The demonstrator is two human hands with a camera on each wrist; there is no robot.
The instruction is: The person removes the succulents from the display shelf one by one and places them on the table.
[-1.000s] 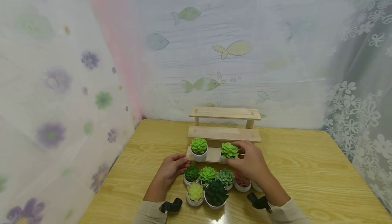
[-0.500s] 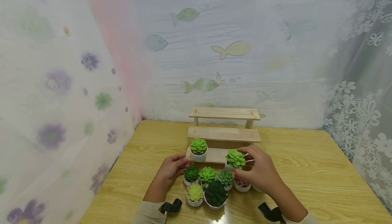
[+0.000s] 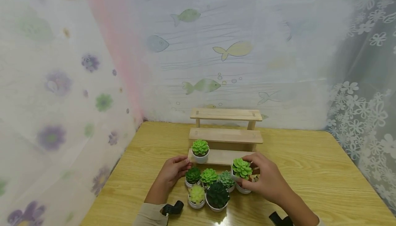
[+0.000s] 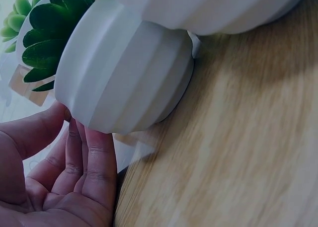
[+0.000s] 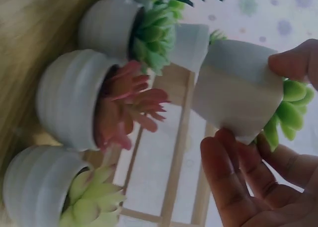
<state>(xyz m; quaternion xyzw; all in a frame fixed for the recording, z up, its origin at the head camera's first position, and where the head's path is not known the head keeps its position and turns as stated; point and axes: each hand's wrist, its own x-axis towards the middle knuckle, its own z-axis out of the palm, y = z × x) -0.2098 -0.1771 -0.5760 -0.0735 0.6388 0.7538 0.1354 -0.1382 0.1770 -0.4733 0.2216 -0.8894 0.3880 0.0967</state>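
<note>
My right hand [image 3: 251,177] pinches a small white pot with a bright green succulent [image 3: 241,168] and holds it in the air, just above the right end of a cluster of potted succulents. In the right wrist view the thumb and fingers [image 5: 233,182] grip the pot [image 5: 233,98] over a pink succulent [image 5: 126,108]. My left hand [image 3: 184,167] rests on the table, its relaxed fingers [image 4: 94,162] touching the side of the dark green succulent's white pot [image 4: 124,73].
A wooden three-step stand [image 3: 226,135] stands behind the cluster, with one green succulent [image 3: 200,148] on the left of its lowest step. Several more pots [image 3: 218,195] sit close together in front. Patterned curtains enclose the wooden table [image 3: 309,171] on three sides.
My right hand has lifted the bright green succulent off the stand's lowest step and carried it right and toward me, down over the cluster. The left hand has stayed put.
</note>
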